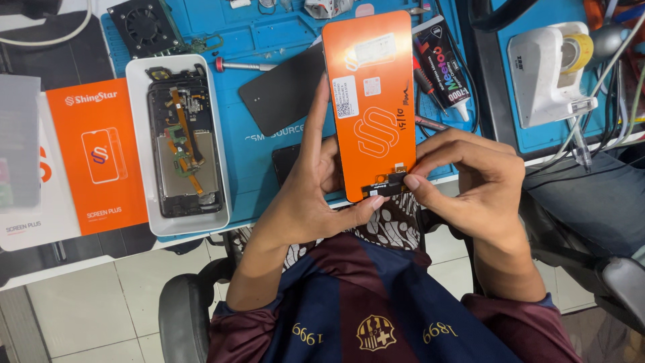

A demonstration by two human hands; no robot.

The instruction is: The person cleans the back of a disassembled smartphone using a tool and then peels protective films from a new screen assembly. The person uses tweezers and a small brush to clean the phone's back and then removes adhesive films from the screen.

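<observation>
1. Left hand (pixel 312 195) holds the orange replacement screen panel (pixel 368 101) upright above the counter's front edge, fingers curled behind its left side, forefinger stretched up along that edge and thumb pressed across the bottom corner.
2. Right hand (pixel 470 181) is pinched nearly closed on the small black flex connector (pixel 390 181) at the panel's lower edge, thumb and forefinger tips meeting on it.
3. Judging by its thinness, the panel is light and stiff but fragile; it likely cracks if bent or squeezed on its face. Holding it by the long edges, as the left hand does, seems the safest grip.
4. The orange film looks smooth and probably slippery, so edge pressure matters more than palm contact.
5. The flex connector appears soft and easily torn or creased; it wants a light pinch near its end, with no pulling away from the panel.
6. On the blue mat (pixel 269 40) lie an opened phone body in a white tray (pixel 178 144), a dark back cover (pixel 285 94) and a glue tube (pixel 447 67), well apart from both hands.
</observation>
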